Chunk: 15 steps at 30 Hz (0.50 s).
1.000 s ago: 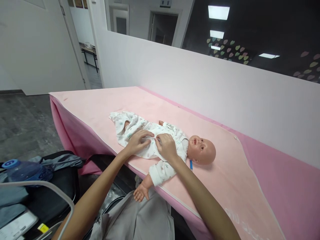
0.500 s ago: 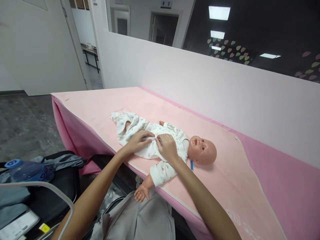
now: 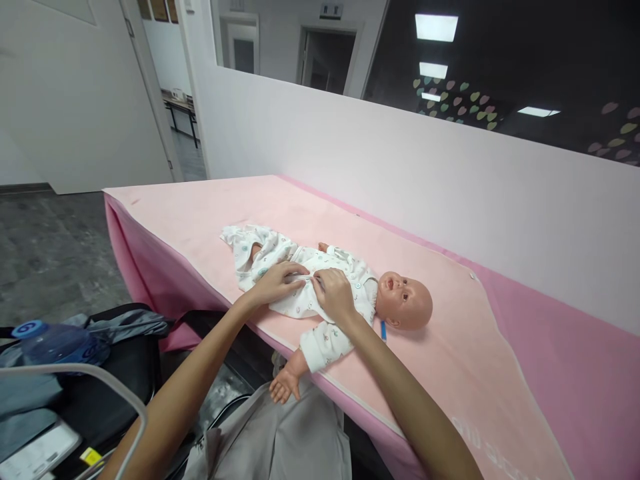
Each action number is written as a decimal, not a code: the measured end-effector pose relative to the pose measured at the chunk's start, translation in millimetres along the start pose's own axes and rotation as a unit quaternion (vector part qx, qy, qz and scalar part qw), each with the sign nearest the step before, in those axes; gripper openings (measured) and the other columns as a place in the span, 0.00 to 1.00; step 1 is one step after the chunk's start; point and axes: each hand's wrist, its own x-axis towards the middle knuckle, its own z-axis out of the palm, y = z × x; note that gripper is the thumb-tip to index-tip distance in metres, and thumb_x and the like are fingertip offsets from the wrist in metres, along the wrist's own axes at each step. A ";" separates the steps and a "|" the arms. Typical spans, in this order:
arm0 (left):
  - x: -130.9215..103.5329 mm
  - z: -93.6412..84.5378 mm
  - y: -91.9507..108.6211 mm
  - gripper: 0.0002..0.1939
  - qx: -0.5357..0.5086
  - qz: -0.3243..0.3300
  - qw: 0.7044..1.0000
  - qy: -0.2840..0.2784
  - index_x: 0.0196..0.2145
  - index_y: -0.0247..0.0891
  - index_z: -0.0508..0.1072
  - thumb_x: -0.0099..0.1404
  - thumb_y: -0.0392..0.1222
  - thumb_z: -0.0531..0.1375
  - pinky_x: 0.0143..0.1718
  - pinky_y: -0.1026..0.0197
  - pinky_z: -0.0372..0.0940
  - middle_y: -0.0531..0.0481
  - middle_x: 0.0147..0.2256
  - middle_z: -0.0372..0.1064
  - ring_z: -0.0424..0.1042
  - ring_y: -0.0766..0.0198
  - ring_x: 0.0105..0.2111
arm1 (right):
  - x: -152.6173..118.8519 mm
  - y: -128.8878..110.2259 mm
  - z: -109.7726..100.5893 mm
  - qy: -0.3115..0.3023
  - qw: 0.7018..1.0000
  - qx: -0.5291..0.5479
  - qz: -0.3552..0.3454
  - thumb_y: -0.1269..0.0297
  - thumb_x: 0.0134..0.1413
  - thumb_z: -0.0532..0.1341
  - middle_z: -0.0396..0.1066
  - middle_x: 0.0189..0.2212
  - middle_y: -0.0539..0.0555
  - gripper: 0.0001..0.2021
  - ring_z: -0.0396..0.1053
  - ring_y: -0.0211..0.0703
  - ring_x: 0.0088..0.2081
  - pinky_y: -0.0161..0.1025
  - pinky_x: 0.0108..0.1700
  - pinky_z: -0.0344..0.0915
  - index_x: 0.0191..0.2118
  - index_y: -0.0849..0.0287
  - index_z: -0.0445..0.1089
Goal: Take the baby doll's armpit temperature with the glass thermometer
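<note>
On its back lies a baby doll, its head to the right and one arm hanging over the near table edge. It wears a white patterned baby romper. My left hand is closed on the front edge of the romper at the doll's belly. Just to the right, my right hand pinches the same edge over the lower chest, and a short stretch of cloth runs between both hands. My fingers hide whatever fastening may be there. A blue button shows near the collar.
The doll rests on a table with a pale pink cover. A small blue strip lies by its neck. Left of the table, a black chair holds clothes and a large water bottle. A white wall stands behind.
Both hands keep their hold on the romper with hardly any movement. The whole view has shifted very slightly.
</note>
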 end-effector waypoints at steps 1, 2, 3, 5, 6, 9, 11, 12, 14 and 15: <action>1.2 0.5 0.9 0.13 0.011 0.000 1.000 -0.001 0.40 0.40 0.73 0.61 0.44 0.54 0.47 0.57 0.59 0.49 0.42 0.71 0.67 0.58 0.43 | 0.0 -0.1 0.0 -0.001 1.000 0.000 0.001 0.66 0.61 0.52 0.70 0.30 0.54 0.09 0.65 0.44 0.36 0.40 0.43 0.59 0.33 0.58 0.68; 2.5 1.3 1.5 0.12 0.022 -0.003 1.000 0.000 0.40 0.39 0.73 0.61 0.44 0.54 0.46 0.57 0.59 0.49 0.41 0.71 0.67 0.57 0.42 | 0.0 -0.3 0.0 -0.002 1.000 -0.001 0.002 0.65 0.61 0.52 0.70 0.30 0.54 0.09 0.65 0.44 0.36 0.40 0.43 0.59 0.33 0.58 0.68; 3.9 2.3 1.8 0.12 0.034 -0.005 0.999 0.002 0.39 0.39 0.73 0.61 0.44 0.54 0.46 0.56 0.59 0.49 0.40 0.71 0.68 0.57 0.41 | 0.1 -0.4 -0.1 -0.003 1.000 -0.002 0.003 0.65 0.61 0.52 0.70 0.30 0.54 0.09 0.65 0.44 0.36 0.40 0.43 0.59 0.33 0.58 0.68; 6.0 4.1 1.7 0.12 0.049 -0.010 0.999 0.010 0.37 0.38 0.73 0.61 0.45 0.54 0.45 0.56 0.59 0.48 0.39 0.71 0.67 0.56 0.40 | 0.3 -0.9 -0.4 -0.003 1.000 -0.004 0.006 0.65 0.61 0.52 0.70 0.30 0.54 0.09 0.65 0.44 0.36 0.39 0.43 0.59 0.33 0.58 0.68; 6.5 4.6 1.4 0.12 0.049 -0.014 0.999 0.012 0.37 0.37 0.73 0.61 0.45 0.54 0.44 0.55 0.59 0.47 0.38 0.70 0.67 0.56 0.40 | 0.5 -1.2 -0.6 -0.003 1.000 -0.004 0.009 0.65 0.61 0.52 0.70 0.30 0.54 0.09 0.65 0.44 0.36 0.39 0.43 0.60 0.33 0.59 0.68; 6.1 3.3 0.1 0.12 0.004 -0.027 1.000 -0.001 0.37 0.38 0.73 0.61 0.45 0.54 0.45 0.56 0.60 0.47 0.39 0.70 0.66 0.56 0.41 | 0.8 -2.3 -1.6 -0.004 1.000 -0.001 0.017 0.66 0.61 0.52 0.70 0.30 0.54 0.09 0.66 0.44 0.37 0.39 0.43 0.60 0.33 0.59 0.67; 4.9 1.0 -0.3 0.13 -0.036 -0.035 0.999 -0.013 0.38 0.38 0.73 0.61 0.46 0.54 0.45 0.56 0.60 0.48 0.40 0.69 0.66 0.57 0.42 | 0.5 -2.7 -1.8 -0.008 1.000 0.003 0.025 0.66 0.61 0.52 0.71 0.30 0.54 0.08 0.66 0.44 0.37 0.39 0.42 0.60 0.33 0.59 0.67; 4.4 -0.1 -0.1 0.12 -0.048 -0.037 0.998 -0.016 0.38 0.38 0.73 0.61 0.46 0.54 0.46 0.56 0.60 0.48 0.40 0.69 0.66 0.57 0.42 | 0.2 -2.6 -1.5 -0.010 0.999 0.004 0.030 0.66 0.61 0.53 0.71 0.30 0.54 0.08 0.67 0.44 0.36 0.39 0.42 0.60 0.33 0.59 0.67; 3.9 -1.9 0.9 0.12 -0.059 -0.041 0.997 -0.016 0.37 0.38 0.73 0.61 0.47 0.54 0.47 0.56 0.60 0.47 0.40 0.69 0.66 0.56 0.43 | -0.1 -1.6 0.1 -0.013 0.999 0.007 0.041 0.66 0.60 0.53 0.71 0.30 0.54 0.07 0.67 0.44 0.36 0.38 0.41 0.61 0.33 0.58 0.67; 3.8 -2.4 1.5 0.12 -0.061 -0.044 0.997 -0.016 0.37 0.38 0.73 0.61 0.47 0.55 0.48 0.55 0.59 0.47 0.41 0.68 0.66 0.56 0.43 | 0.1 -0.8 1.0 -0.013 0.999 0.008 0.047 0.66 0.60 0.54 0.72 0.30 0.54 0.07 0.68 0.44 0.36 0.38 0.41 0.61 0.33 0.58 0.68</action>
